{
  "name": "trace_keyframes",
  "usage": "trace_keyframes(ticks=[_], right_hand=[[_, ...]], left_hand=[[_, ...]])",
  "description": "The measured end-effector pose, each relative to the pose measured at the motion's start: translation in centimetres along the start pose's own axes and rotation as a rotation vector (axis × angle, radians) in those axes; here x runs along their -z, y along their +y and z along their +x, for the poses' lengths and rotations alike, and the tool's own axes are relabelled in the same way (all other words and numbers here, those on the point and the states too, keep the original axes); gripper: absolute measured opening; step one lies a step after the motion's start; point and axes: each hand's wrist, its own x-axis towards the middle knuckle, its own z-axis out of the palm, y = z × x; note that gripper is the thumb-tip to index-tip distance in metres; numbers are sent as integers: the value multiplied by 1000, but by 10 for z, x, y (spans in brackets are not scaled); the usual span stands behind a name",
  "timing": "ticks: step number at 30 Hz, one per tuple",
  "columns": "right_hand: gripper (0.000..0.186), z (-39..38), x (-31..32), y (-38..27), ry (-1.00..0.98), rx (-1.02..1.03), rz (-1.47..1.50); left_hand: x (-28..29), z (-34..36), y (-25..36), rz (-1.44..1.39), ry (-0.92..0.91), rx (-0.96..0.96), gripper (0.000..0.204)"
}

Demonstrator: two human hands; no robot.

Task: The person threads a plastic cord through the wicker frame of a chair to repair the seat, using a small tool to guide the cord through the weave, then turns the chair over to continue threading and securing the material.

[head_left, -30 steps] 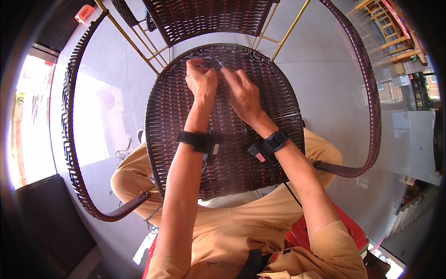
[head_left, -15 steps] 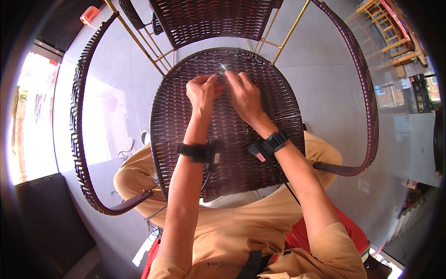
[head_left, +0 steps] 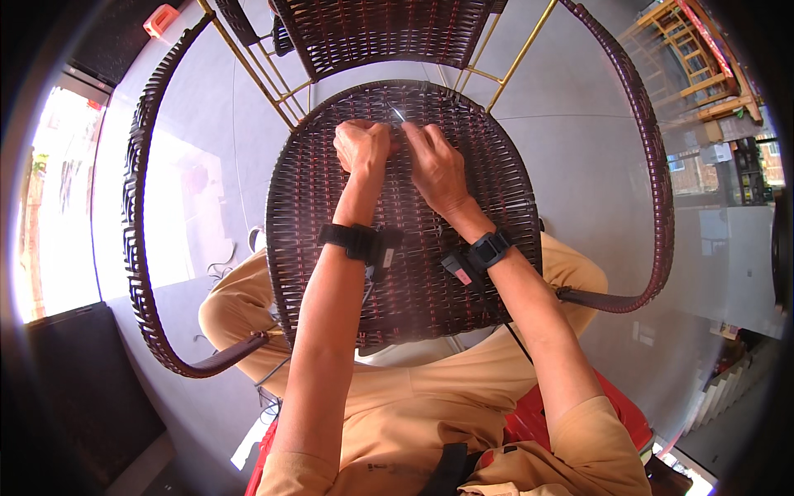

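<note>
So it's a dark brown wicker armchair [head_left: 409, 215], reddish strands running through the weave. Round-edged seat fills the middle of the frame, backrest [head_left: 380, 33] cut off at top centre, braided armrests [head_left: 659, 165] curving down both sides, gold-coloured rods [head_left: 518, 55] up top. There's also a thin, shiny metal tool [head_left: 398, 112], upper centre over the seat, slanting up-left.
</note>
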Motion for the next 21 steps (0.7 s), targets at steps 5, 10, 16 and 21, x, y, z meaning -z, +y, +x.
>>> trace_keyframes(ticks=[5,10,16,21], right_hand=[[41,3,0,0,9,13,-2],[37,8,16,-12,-39,-47,-19],[39,-37,64,-22,-121,-240,21],[41,-49,62,-14,-95,-183,-82]], left_hand=[[2,-2,3,39,-20,-50,16],[6,12,-2,172,-81,-89,17],[38,34,22,470,-102,-538,15],[20,39,25,634,-143,-985,24]])
